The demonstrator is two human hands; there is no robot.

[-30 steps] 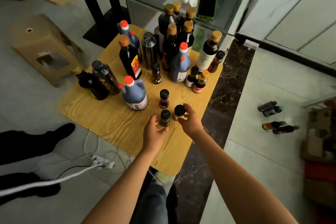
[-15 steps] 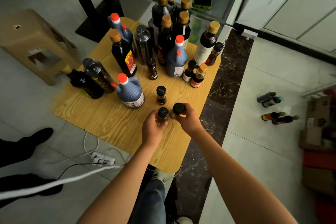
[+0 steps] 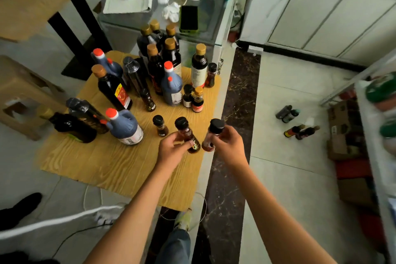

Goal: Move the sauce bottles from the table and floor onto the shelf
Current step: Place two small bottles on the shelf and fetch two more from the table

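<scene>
Many dark sauce bottles stand on a low wooden table (image 3: 85, 163). My left hand (image 3: 171, 150) grips a small black-capped bottle (image 3: 186, 133), lifted and tilted above the table's right side. My right hand (image 3: 227, 146) holds a second small black-capped bottle (image 3: 213, 133) with reddish contents, just past the table's right edge. A third small bottle (image 3: 160, 125) stays upright on the table beside them. Several bottles (image 3: 287, 112) (image 3: 300, 132) lie on the tiled floor to the right. The white shelf (image 3: 372, 135) shows blurred at the far right edge.
A brown plastic stool (image 3: 19, 96) stands left of the table. A glass-topped cabinet (image 3: 214, 23) with a phone and cables is behind it. Cardboard boxes (image 3: 342, 126) sit under the shelf. A power strip and cords lie on the floor near my feet.
Both hands closed on the two small bottles and lifted them off the table, moving right. The camera has turned right, bringing the shelf into view.
</scene>
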